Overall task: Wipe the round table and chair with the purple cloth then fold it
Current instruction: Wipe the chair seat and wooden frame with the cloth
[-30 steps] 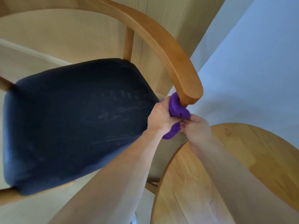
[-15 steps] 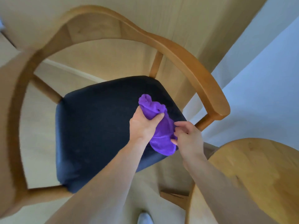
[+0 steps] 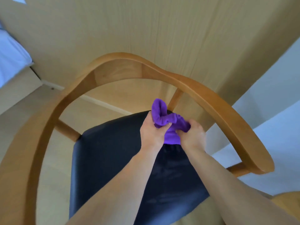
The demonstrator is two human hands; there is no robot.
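Observation:
The purple cloth (image 3: 168, 122) is bunched up between both hands, held over the back part of the chair's dark blue seat (image 3: 113, 153). My left hand (image 3: 151, 132) grips its left side, with a loop of cloth sticking up above the thumb. My right hand (image 3: 193, 135) clutches its right side. The wooden chair's curved backrest and armrest rail (image 3: 211, 101) arcs around the seat, just beyond the hands. Only a sliver of the round wooden table (image 3: 289, 198) shows at the lower right edge.
A light wooden wall panel (image 3: 146, 30) stands behind the chair. A pale blue wall (image 3: 276, 98) is at the right. Pale floor (image 3: 53, 168) lies left of the seat, and a white-blue bed edge (image 3: 11, 52) is at the far left.
Both hands have carried the cloth from the end of the right armrest to above the back of the seat. The view has swung left, so the table has nearly left the frame.

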